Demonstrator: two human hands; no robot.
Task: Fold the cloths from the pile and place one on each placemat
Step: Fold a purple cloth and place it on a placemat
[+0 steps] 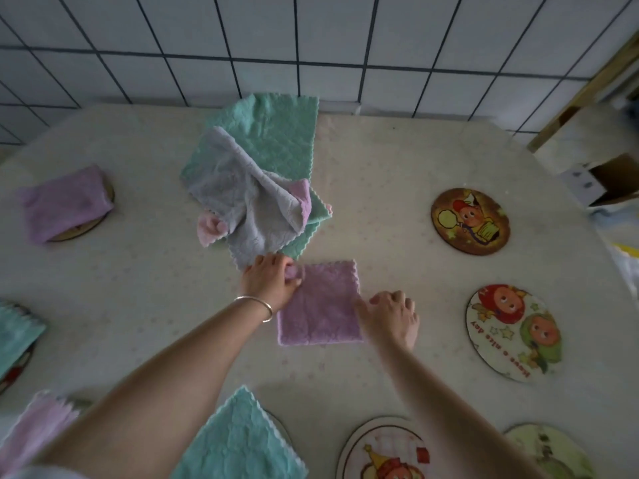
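A purple cloth [321, 304] lies folded into a square on the table in front of me. My left hand [271, 283] pinches its upper left corner. My right hand [390, 314] rests at its right edge, thumb touching the cloth and fingers loosely curled. Behind it lies the pile [256, 178] of grey, green and pink cloths. Round placemats without cloths lie at the right [470, 221], [513, 333] and at the bottom [380, 451], [549, 451]. Folded cloths cover mats at the left: purple [65, 202], green [15, 335], pink [34, 430] and green [242, 440].
A tiled wall [311, 46] runs behind the table's far edge. An open cardboard box [605, 181] and a wooden frame [587, 91] stand at the right. The pale tablecloth [138, 288] shows between the pile and the left mats.
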